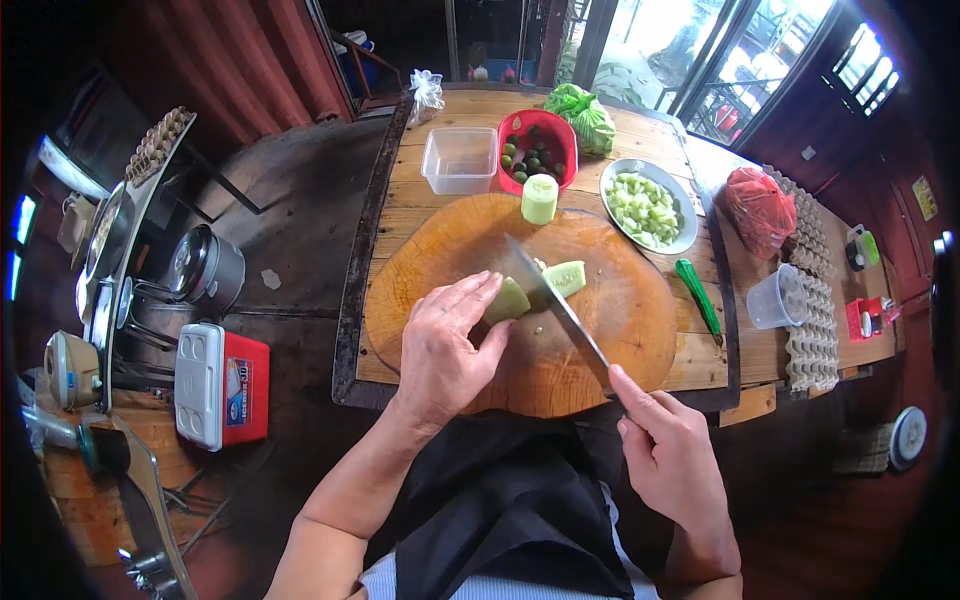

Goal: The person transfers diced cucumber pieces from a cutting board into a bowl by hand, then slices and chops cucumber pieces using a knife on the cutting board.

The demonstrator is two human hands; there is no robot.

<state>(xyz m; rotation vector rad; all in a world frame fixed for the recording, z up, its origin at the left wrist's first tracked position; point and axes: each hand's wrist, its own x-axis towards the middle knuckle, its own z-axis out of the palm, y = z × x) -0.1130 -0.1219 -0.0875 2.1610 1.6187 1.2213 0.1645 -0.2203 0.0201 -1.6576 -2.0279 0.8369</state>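
Observation:
My left hand [450, 337] rests its fingers and thumb around a pale green piece of peeled cucumber [510, 302] on the round wooden chopping board [435, 240]. In my right hand [664, 442] is the handle of a long kitchen knife [574, 319], its blade slanting across the board. Just right of the blade lies another cut piece [566, 277] with its seedy face showing. A thicker peeled chunk [540, 199] stands upright at the board's far edge. Diced pieces [645, 210] fill a white bowl [686, 238] at the far right.
Behind the board stand a clear plastic container [459, 161], a red basin [568, 129] of small green citrus fruits and a green plastic bag [585, 120]. A green-handled tool [699, 300] lies at right. Egg trays [812, 337] and a red bag [759, 210] occupy the side table.

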